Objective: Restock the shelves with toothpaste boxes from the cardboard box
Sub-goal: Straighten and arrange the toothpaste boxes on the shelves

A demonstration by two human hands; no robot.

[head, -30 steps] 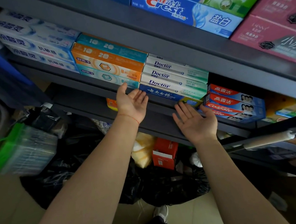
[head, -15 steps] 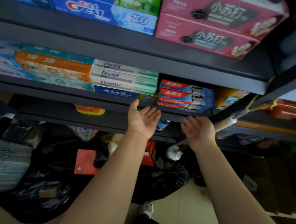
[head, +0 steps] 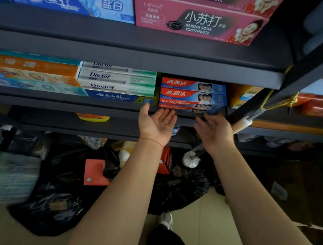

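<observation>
While both palms are turned up with fingers spread and nothing held, the left hand and right hand are raised just below the Colgate boxes stacked on the shelf.

Shelves dark matt metal. Toothpaste boxes glossy printed cardboard. Black bags shiny crinkled plastic; floor smooth pale tile.

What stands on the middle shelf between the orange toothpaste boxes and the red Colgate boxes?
In the head view, a stack of white Doctor toothpaste boxes on a blue box fills that stretch.
</observation>
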